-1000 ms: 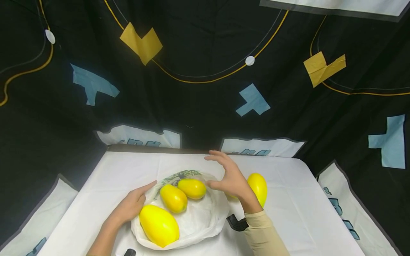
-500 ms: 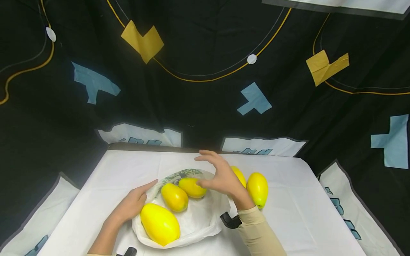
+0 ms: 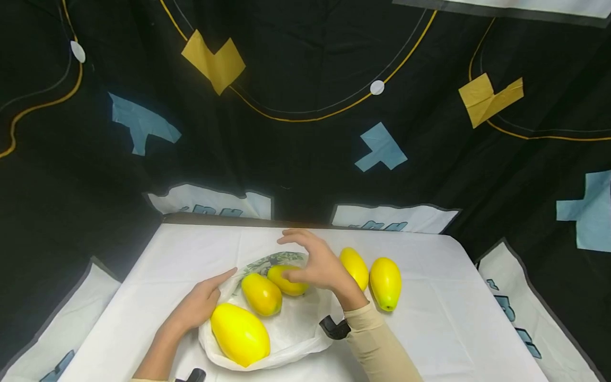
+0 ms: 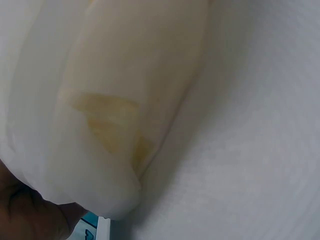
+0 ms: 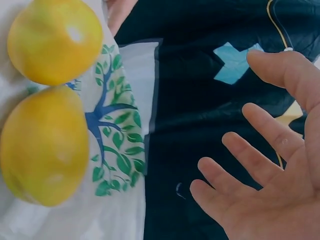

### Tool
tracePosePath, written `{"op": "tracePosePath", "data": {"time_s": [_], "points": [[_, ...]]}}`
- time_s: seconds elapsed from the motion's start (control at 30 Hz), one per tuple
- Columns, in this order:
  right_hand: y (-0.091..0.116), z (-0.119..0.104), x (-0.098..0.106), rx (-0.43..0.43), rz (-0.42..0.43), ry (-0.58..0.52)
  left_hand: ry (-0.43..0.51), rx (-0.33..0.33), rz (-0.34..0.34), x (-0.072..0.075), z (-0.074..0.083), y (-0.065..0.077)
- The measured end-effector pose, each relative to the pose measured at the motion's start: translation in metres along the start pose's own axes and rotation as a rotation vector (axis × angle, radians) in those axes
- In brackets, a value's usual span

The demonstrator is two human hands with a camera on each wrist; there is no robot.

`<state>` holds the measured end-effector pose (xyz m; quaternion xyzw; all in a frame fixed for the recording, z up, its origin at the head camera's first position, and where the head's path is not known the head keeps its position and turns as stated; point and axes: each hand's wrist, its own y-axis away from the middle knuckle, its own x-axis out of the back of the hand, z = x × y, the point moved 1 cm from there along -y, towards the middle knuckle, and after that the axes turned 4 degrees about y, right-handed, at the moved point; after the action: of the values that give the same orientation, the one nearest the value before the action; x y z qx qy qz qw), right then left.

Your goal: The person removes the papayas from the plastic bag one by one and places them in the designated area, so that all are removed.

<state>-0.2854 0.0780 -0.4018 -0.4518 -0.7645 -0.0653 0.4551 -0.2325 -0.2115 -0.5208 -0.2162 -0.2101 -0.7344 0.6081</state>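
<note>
Right hand shifted left over bag, white table, black patched backdrop

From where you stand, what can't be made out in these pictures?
Head view: part of the far fruit in the bag, hidden by the right hand.
Head view: the lower left of the left fruit outside the bag, hidden by the right wrist.
Left wrist view: whatever makes the yellow patch, veiled by the bag.
Left wrist view: most of the left hand, cut off by the corner and covered by the bag.

Black cloth backdrop behind a white-covered table
</note>
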Motion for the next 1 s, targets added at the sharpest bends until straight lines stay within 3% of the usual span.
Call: {"op": "tracePosePath", "data": {"time_s": [0.33,0.7,1.0], "points": [[-0.006,0.006,-0.022,0.031,-0.035,-0.059,-0.006,-0.02,0.002,0.0,0.0,0.001],[-0.005,0.008,-0.043,-0.025,-0.138,-0.069,-0.01,0.003,-0.002,0.001,0.002,0.0],[-0.006,0.009,-0.057,0.08,-0.209,-0.087,-0.011,-0.001,-0.001,0.001,0.002,0.0]]}}
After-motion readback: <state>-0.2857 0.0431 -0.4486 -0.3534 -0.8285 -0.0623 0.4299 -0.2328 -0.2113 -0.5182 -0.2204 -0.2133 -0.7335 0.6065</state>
